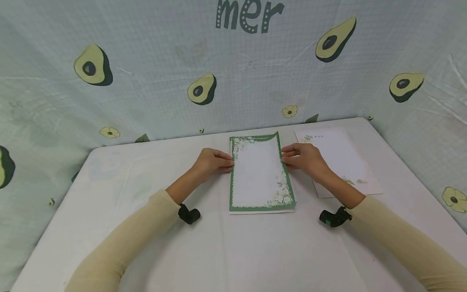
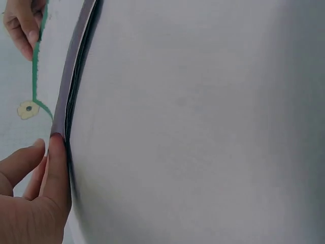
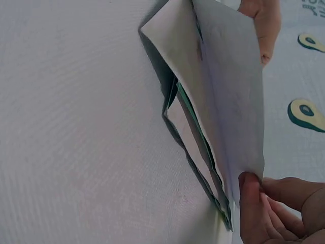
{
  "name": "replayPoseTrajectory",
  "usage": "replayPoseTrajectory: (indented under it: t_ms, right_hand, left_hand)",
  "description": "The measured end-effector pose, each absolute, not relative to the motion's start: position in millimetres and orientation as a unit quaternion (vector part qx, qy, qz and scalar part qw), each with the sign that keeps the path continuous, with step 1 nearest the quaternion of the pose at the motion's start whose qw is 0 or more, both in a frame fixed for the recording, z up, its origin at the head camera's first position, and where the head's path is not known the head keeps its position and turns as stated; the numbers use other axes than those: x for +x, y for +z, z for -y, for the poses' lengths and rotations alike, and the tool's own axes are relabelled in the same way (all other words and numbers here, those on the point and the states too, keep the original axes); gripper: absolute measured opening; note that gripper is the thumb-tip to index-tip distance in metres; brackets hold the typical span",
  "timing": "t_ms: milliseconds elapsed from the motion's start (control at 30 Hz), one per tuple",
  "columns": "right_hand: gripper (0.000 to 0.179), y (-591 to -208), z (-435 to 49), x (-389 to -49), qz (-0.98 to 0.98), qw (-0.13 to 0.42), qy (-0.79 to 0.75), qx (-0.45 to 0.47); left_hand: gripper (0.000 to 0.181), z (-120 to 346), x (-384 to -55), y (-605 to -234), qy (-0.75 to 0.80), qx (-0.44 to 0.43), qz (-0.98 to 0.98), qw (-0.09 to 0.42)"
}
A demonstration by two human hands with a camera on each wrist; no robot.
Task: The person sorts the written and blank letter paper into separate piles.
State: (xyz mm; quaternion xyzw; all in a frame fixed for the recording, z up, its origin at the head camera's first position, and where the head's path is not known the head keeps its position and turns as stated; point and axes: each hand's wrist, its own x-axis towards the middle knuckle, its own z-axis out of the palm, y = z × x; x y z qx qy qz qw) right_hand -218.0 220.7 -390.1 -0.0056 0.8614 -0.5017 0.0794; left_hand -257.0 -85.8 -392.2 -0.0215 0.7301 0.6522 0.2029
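A stack of letter paper (image 1: 260, 174) with a green floral border stands upright or tilted up above the table's middle, several sheets layered together. My left hand (image 1: 215, 161) holds its left edge, thumb toward the front. In the left wrist view, the fingers (image 2: 57, 168) lie along the stack's edge (image 2: 76, 66). On the opposite side, my right hand (image 1: 304, 159) pinches the right edge. Seen from the right wrist, thumb and fingers (image 3: 251, 198) grip a sheet (image 3: 236, 91), and the layers behind it fan apart.
A pale pink-edged sheet (image 1: 337, 158) with small floral corners lies on the white table (image 1: 175, 251), partly under the right forearm. Behind the table hangs a cloth (image 1: 153, 52) printed with avocados. Each wrist carries a small black camera (image 1: 189, 213).
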Motion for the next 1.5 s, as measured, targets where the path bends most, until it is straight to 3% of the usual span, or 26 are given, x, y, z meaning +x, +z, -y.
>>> replayPoseTrajectory:
  t_ms: [133,400,633,1067,1500]
  right_hand:
    - [0.034,-392.4,-223.8,-216.5,-0.86,0.072,-0.505,-0.007]
    - [0.033,-400.9,-227.7,-213.9,-0.84,0.072,-0.537,-0.011]
    - [0.025,-406.9,-224.4,-212.9,-0.855,0.025,-0.518,-0.015]
    - [0.019,-409.9,-220.2,-215.9,-0.885,-0.008,-0.462,-0.056]
    - [0.019,-397.7,-217.0,-218.5,-0.898,-0.088,-0.423,-0.084]
  left_hand:
    - [0.021,84.5,-256.0,-389.0,0.602,0.004,-0.773,0.201]
    - [0.014,84.5,-258.6,-393.4,0.515,0.054,-0.844,0.138]
    - [0.021,84.5,-258.4,-396.2,0.54,0.045,-0.829,0.137]
    - [0.02,84.9,-252.3,-399.0,0.573,0.032,-0.809,0.132]
    - [0.019,90.5,-249.0,-390.2,0.607,0.059,-0.791,0.053]
